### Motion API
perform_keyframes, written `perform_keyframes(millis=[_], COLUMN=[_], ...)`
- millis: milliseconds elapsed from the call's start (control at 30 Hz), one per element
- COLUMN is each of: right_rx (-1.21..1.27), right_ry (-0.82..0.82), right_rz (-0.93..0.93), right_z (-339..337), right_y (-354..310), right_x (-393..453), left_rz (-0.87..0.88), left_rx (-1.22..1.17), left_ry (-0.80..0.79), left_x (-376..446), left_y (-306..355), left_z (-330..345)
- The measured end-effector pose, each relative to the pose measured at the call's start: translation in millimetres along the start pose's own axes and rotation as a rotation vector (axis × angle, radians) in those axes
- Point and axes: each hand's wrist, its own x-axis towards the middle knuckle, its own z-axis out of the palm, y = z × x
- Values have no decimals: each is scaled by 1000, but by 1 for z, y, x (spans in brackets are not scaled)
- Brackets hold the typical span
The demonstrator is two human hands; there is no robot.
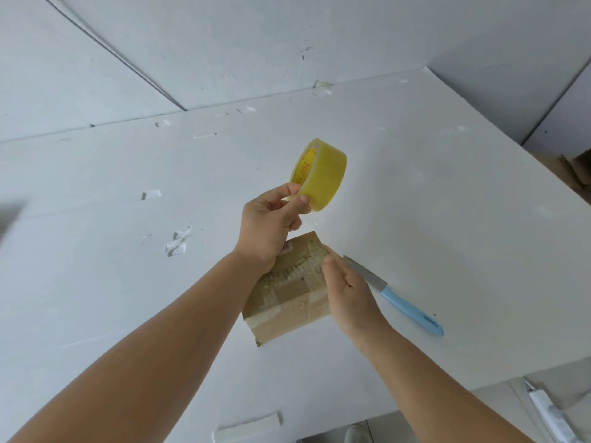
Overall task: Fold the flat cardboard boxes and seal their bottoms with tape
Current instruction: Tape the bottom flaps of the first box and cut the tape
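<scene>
There's red print on the yellow core of the tape roll [318,174], but it's way too small to read.

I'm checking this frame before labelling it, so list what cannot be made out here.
- Cardboard box, head view: its left part is hidden under the left hand and wrist; its underside faces the table.
- Knife: the blade tip is hidden behind the right hand.
- Tape roll: the core print is too small to read.
- Dark blur at the left edge: unidentifiable.
</scene>
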Motion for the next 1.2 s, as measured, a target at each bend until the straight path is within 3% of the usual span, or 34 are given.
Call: perform_keyframes(millis=[333, 600, 733, 867, 1000, 1200], right_rx=[15, -47, -129, -8, 249, 602], right_ry=[53, -98, -190, -103, -147, -176], right_rz=[-46, -80, -85, -180, -197, -115], right_z=[-20, -25, -30, -30, -33, -53], right_y=[-15, -31, -30, -41, -60, -74], right_x=[43, 72, 75, 76, 77, 73], left_rz=[-58, -65, -78, -84, -102, -207], left_rx=[-239, -428, -392, -331, -241, -19], left_ry=[106, 183, 104, -47, -225, -364], left_x=[-21, -39, -38, -32, -27, -21], left_y=[1, 1, 6, 14, 26, 47], left_z=[-2, -9, -19, -26, -28, -34])
